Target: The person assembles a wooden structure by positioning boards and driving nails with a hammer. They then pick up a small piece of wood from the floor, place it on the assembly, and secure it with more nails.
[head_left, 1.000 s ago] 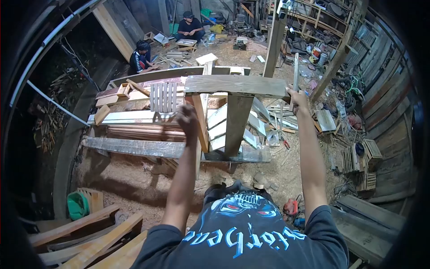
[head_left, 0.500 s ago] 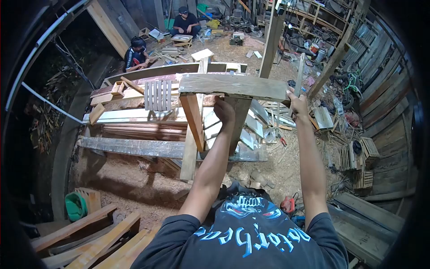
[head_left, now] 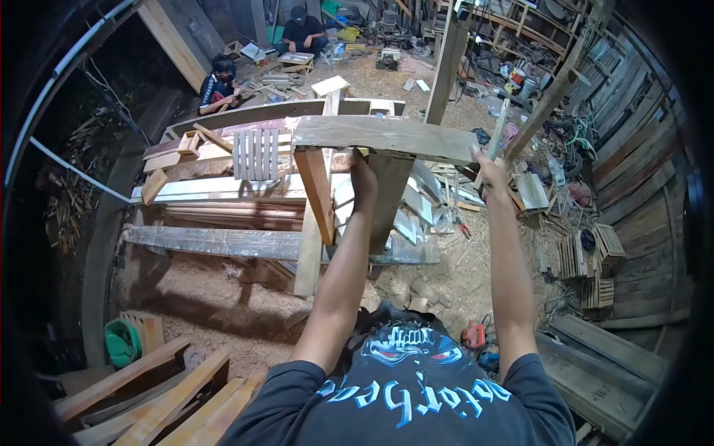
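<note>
A wide, weathered wooden board (head_left: 387,135) lies across the view in front of me, joined or pressed against an orange-brown wooden piece (head_left: 315,195) at its left end and a grey plank (head_left: 392,197) under its middle. My left hand (head_left: 363,178) is closed at the board's near lower edge, its fingertips hidden beneath it. At the right end, my right hand (head_left: 491,172) is wrapped round a narrow wooden slat (head_left: 503,126) that points up and away. Its thumb side lies against the board's end corner.
Behind the board, a workbench (head_left: 216,241) carries lumber and a slatted wooden piece (head_left: 255,155). Two people (head_left: 222,83) sit at the back left. Red-handled pliers (head_left: 464,229) and a red tool (head_left: 473,334) lie on the sawdust floor. Planks (head_left: 171,401) stand at lower left.
The view has shifted slightly, so the background sits a little left and up. My left hand has moved slightly left and in under the board's edge. My right hand keeps its hold.
</note>
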`<act>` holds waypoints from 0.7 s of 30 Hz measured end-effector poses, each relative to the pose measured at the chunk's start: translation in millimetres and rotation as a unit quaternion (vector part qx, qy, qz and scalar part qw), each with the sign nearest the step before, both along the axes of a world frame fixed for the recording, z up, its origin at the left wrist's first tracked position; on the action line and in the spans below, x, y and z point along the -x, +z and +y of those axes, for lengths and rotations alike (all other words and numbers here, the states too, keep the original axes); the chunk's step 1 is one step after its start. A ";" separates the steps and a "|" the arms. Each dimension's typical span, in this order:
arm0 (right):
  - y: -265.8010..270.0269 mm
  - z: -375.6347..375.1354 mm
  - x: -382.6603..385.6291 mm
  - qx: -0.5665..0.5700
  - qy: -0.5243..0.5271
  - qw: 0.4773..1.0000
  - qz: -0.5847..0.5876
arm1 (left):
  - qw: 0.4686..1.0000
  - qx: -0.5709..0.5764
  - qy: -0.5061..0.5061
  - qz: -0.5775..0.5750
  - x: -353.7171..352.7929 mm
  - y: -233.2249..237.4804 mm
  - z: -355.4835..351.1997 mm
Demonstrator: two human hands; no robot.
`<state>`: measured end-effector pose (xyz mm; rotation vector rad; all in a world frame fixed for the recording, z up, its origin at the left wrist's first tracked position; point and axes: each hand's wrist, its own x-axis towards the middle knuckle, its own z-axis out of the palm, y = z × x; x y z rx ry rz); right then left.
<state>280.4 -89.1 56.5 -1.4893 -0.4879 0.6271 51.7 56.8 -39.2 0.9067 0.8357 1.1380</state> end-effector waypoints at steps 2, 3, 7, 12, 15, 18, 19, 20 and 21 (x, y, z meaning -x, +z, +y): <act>-13.5 8.4 -13.3 -0.031 0.028 0.994 0.101 | 0.998 -0.048 0.044 -0.001 -5.9 -25.8 12.1; 1.7 2.5 -0.4 -0.028 0.011 0.998 0.058 | 0.996 -0.025 0.037 -0.074 -3.4 -25.8 10.9; -33.3 8.7 -43.0 -0.008 0.093 0.991 -0.098 | 0.931 -0.282 0.205 0.109 57.7 35.7 -34.2; -8.1 -3.1 -33.5 0.063 0.105 0.983 -0.137 | 0.726 -0.578 0.185 0.324 98.1 159.6 55.1; -2.6 -6.0 -36.0 0.068 0.132 0.942 -0.301 | 0.602 -0.524 -0.024 0.602 79.9 145.6 119.2; 28.5 -25.1 -27.6 -0.018 -0.018 0.749 -0.662 | 0.582 -0.420 -0.202 0.667 78.4 140.4 106.7; 44.4 -38.7 -7.5 0.010 -0.031 0.760 -0.650 | 0.584 -0.428 -0.186 0.664 79.7 130.0 109.8; 44.4 -46.6 7.0 0.007 -0.031 0.760 -0.649 | 0.584 -0.437 -0.170 0.662 80.7 126.9 111.6; 40.6 -58.2 19.9 0.024 0.043 0.790 -0.611 | 0.593 -0.423 -0.173 0.663 79.8 127.3 109.3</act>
